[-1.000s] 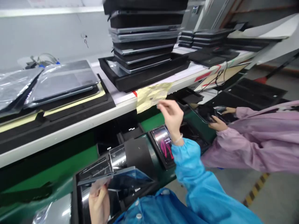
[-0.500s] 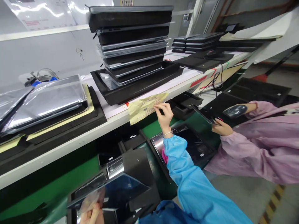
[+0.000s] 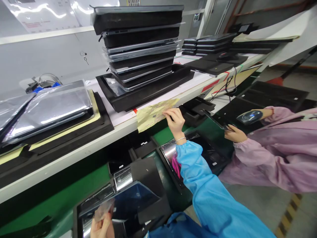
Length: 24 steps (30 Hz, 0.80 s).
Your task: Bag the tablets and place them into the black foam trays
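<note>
My right hand [image 3: 175, 121] pinches with thumb and index finger at the right part of a wrinkled yellow sheet [image 3: 150, 118]. Rows of small marks cover this sheet, which hangs on the front edge of the white shelf [image 3: 74, 154]. Whether a small piece sits between the fingertips I cannot tell. Low in view, my left hand [image 3: 102, 224] is closed on the near left part of a thin, glossy dark panel [image 3: 131, 198], with clear film showing over the fingers. The panel is tilted above a black foam tray [image 3: 77, 218] on the green belt.
A tall stack of tablets and black foam trays [image 3: 143, 49] stands on the shelf. Film-wrapped devices [image 3: 54, 102] lie left of it. Another black tray [image 3: 215, 155] is on the belt. At right, a co-worker in a pink sleeve [image 3: 267, 148] holds a scanner [image 3: 250, 116] and a dark device [image 3: 215, 120].
My left hand and the dark panel have shifted slightly right and up. The trays on the belt have slid a little to the right. My right hand stays at the yellow sheet, its wrist shifted slightly right.
</note>
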Each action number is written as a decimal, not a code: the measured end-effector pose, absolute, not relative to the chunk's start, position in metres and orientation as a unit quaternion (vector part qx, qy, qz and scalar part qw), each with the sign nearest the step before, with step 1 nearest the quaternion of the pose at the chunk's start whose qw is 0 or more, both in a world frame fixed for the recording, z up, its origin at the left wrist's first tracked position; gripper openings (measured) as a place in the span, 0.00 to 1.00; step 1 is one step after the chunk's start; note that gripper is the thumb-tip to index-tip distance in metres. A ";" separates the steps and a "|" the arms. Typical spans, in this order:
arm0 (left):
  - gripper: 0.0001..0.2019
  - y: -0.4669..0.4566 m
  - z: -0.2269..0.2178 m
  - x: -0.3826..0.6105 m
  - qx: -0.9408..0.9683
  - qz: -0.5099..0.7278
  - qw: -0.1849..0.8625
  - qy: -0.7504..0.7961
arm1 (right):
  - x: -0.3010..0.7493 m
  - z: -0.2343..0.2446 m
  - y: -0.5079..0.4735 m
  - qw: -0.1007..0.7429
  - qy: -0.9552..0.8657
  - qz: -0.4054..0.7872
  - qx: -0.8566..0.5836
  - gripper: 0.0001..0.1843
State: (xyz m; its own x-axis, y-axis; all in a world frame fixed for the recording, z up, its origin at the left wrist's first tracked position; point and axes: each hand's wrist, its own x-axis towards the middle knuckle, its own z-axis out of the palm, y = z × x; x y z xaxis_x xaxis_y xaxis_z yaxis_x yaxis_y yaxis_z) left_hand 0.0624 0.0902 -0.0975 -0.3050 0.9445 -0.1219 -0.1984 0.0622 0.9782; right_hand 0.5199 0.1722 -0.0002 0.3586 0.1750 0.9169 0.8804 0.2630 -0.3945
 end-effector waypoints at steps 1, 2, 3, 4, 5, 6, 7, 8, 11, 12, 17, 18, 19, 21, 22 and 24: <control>0.28 0.090 -0.096 0.065 0.321 0.588 0.499 0.549 | 0.522 0.002 0.171 0.617 -0.504 -0.279 -0.537 0.09; 0.28 0.089 -0.093 0.067 0.303 0.581 0.516 0.551 | 0.524 0.003 0.169 0.609 -0.516 -0.274 -0.537 0.09; 0.29 0.087 -0.091 0.069 0.287 0.574 0.530 0.554 | 0.527 0.005 0.168 0.601 -0.528 -0.270 -0.536 0.08; 0.29 0.086 -0.088 0.070 0.277 0.567 0.539 0.557 | 0.529 0.006 0.167 0.594 -0.539 -0.265 -0.534 0.08; 0.29 0.084 -0.085 0.071 0.271 0.562 0.544 0.561 | 0.531 0.008 0.166 0.587 -0.550 -0.261 -0.533 0.08; 0.29 0.083 -0.082 0.072 0.268 0.559 0.546 0.564 | 0.534 0.008 0.165 0.581 -0.560 -0.256 -0.533 0.07; 0.29 0.081 -0.080 0.072 0.268 0.557 0.544 0.568 | 0.536 0.009 0.165 0.574 -0.567 -0.251 -0.534 0.07; 0.29 0.080 -0.078 0.072 0.270 0.558 0.539 0.571 | 0.537 0.009 0.165 0.568 -0.574 -0.247 -0.536 0.07; 0.27 0.078 -0.074 0.073 0.284 0.559 0.515 0.584 | 0.541 0.009 0.166 0.550 -0.583 -0.235 -0.549 0.08; 0.26 0.078 -0.074 0.074 0.288 0.557 0.512 0.587 | 0.541 0.008 0.166 0.545 -0.585 -0.232 -0.554 0.08; 0.25 0.077 -0.073 0.078 0.277 0.552 0.509 0.599 | 0.542 0.005 0.170 0.533 -0.593 -0.229 -0.559 0.09; 0.26 0.076 -0.073 0.078 0.275 0.553 0.508 0.601 | 0.543 0.003 0.170 0.534 -0.593 -0.230 -0.557 0.09; 0.25 0.076 -0.074 0.078 0.274 0.552 0.506 0.603 | 0.543 0.002 0.170 0.537 -0.593 -0.231 -0.554 0.09; 0.25 0.075 -0.076 0.076 0.277 0.546 0.508 0.606 | 0.544 0.000 0.169 0.544 -0.589 -0.234 -0.550 0.09; 0.26 0.074 -0.077 0.075 0.278 0.545 0.508 0.607 | 0.543 -0.001 0.169 0.548 -0.585 -0.237 -0.548 0.08; 0.27 0.074 -0.080 0.072 0.278 0.546 0.509 0.604 | 0.542 -0.002 0.167 0.556 -0.577 -0.243 -0.547 0.07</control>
